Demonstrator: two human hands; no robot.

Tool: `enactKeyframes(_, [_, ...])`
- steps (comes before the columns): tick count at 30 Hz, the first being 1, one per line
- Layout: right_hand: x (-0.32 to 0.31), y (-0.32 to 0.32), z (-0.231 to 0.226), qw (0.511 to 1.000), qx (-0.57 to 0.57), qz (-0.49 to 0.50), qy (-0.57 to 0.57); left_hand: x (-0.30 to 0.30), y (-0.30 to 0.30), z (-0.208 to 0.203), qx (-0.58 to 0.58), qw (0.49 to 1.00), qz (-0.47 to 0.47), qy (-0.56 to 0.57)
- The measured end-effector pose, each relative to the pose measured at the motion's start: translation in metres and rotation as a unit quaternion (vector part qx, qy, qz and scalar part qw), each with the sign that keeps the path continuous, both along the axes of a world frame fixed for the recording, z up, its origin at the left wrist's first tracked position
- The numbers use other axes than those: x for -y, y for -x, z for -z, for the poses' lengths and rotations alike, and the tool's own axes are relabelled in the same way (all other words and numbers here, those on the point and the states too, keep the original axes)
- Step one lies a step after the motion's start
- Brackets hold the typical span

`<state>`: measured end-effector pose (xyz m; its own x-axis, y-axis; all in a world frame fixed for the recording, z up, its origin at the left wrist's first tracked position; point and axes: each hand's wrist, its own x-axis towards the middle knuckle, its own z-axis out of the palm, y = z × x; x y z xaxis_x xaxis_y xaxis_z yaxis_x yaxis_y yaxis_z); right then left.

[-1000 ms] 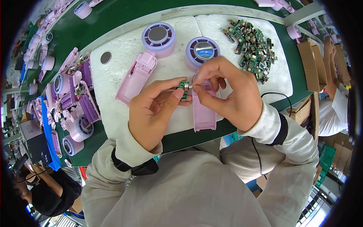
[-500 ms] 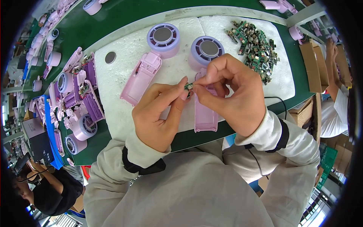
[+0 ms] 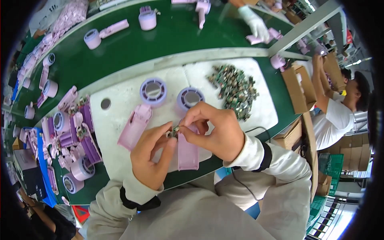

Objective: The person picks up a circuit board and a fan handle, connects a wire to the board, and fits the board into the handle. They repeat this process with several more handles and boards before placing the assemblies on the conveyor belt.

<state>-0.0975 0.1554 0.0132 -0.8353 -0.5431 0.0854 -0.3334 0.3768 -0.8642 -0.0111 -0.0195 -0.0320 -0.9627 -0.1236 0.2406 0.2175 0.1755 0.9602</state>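
Note:
Between my fingertips is a small green circuit board (image 3: 175, 132). My left hand (image 3: 151, 155) pinches it from the left, and my right hand (image 3: 219, 131) has thumb and forefinger closed at its right side; fingers partly hide it. Just below the fingertips lies a pink open handle shell (image 3: 188, 156) with a lilac round head (image 3: 191, 97), partly covered by my right hand. Left of it rests a second pink handle shell (image 3: 134, 129), joined to another lilac round head (image 3: 153, 91). Both sit on a white foam sheet (image 3: 113, 138).
A heap of small circuit boards (image 3: 237, 91) lies at the foam's right, a dark disc (image 3: 105, 104) at its left. Pink and purple parts (image 3: 74, 138) crowd the left. Beyond a rail, a co-worker's gloved hand (image 3: 256, 27) touches pink parts. A cardboard box (image 3: 298, 90) stands right.
The view has tilted upward, so the foam sheet and my hands appear lower and further left, and more of the far green bench shows. Both hands still pinch the circuit board.

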Motion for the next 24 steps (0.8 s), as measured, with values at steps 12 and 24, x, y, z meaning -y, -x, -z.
enactKeyframes(12, [-0.056, 0.16, -0.026, 0.976, 0.123, 0.077, 0.16, -0.007, 0.016, -0.008, 0.079, 0.989, 0.123, 0.006])
enactKeyframes(24, [0.002, 0.323, 0.003, 0.994, -0.083, 0.061, -0.028, -0.071, 0.081, 0.0, -0.04, 0.972, 0.101, 0.208])
